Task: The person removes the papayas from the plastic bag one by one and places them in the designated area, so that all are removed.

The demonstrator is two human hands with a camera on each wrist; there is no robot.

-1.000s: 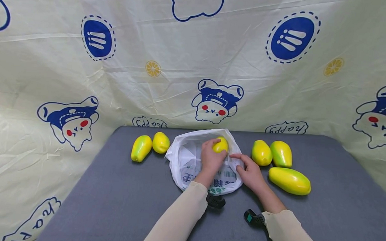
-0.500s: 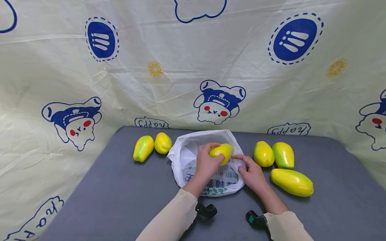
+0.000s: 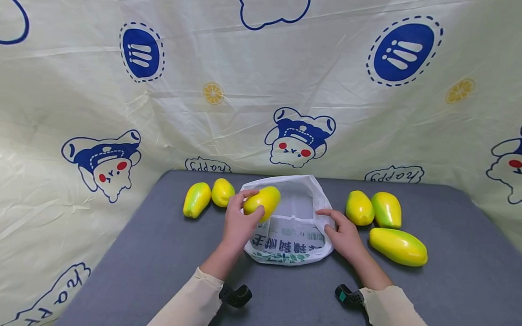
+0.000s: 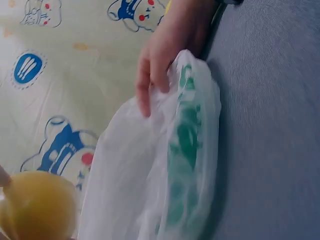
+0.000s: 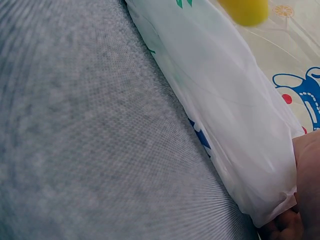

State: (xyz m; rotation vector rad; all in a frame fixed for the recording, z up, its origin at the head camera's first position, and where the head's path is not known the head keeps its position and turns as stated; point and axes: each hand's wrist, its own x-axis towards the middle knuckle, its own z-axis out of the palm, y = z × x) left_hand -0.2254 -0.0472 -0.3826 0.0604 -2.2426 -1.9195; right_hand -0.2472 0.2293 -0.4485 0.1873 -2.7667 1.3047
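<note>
My left hand (image 3: 238, 224) grips a yellow papaya (image 3: 264, 201) between thumb and fingers, over the left rim of a white plastic bag (image 3: 290, 257). The bag lies with its mouth wide; dark lettering and green leaf prints show on it. On its right side my right hand (image 3: 346, 238) pinches the rim between thumb and fingers. The left wrist view shows that right hand (image 4: 167, 50) at the bag's edge, with the held papaya (image 4: 40, 205) at lower left. Only part of the right hand (image 5: 307, 180) appears in the right wrist view, against the bag (image 5: 225, 100).
Two papayas (image 3: 197, 200) lie left of the bag, the rear one partly hidden by nothing but close to the rim. Three more papayas (image 3: 398, 247) are grouped at the right, beside the right hand. A printed cloth (image 3: 227, 128) hangs behind the grey table (image 3: 154, 255).
My left hand has drawn the papaya up from inside the bag and moved it left to the rim. The right hand has kept its hold on the bag's right side.
</note>
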